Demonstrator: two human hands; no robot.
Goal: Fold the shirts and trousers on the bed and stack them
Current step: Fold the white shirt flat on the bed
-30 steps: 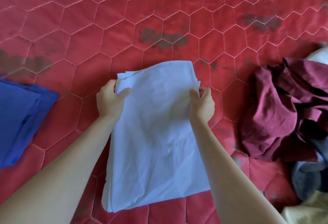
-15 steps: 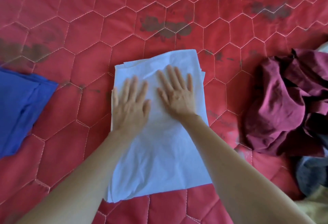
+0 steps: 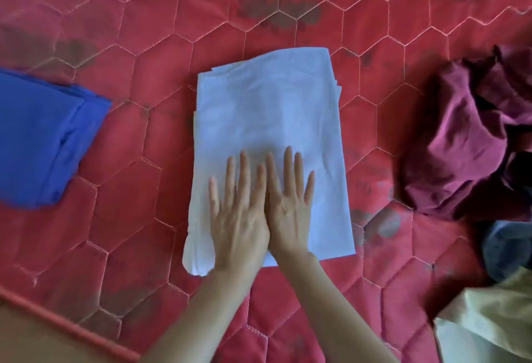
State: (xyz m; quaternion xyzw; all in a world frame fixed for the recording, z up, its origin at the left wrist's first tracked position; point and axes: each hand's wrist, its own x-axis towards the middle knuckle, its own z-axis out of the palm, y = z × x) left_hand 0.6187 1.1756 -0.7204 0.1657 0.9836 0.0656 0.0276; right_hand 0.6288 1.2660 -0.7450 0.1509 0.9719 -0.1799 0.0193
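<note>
A white garment [image 3: 267, 109] lies folded into a rectangle in the middle of the red quilted bed [image 3: 144, 46]. My left hand [image 3: 239, 213] and my right hand [image 3: 288, 204] lie flat side by side on its near half, fingers straight and pressing down. A folded blue garment [image 3: 43, 138] rests at the left. At the right sits a crumpled maroon garment [image 3: 472, 144].
Below the maroon heap lie a dark grey-blue cloth [image 3: 506, 247] and a pale yellow-green cloth [image 3: 489, 322], both unfolded. The bed's near edge [image 3: 72, 331] runs across the lower left corner.
A second ago both hands held the white garment's sides. They then laid flat on its far half and have slid toward me, now side by side on the near half.
</note>
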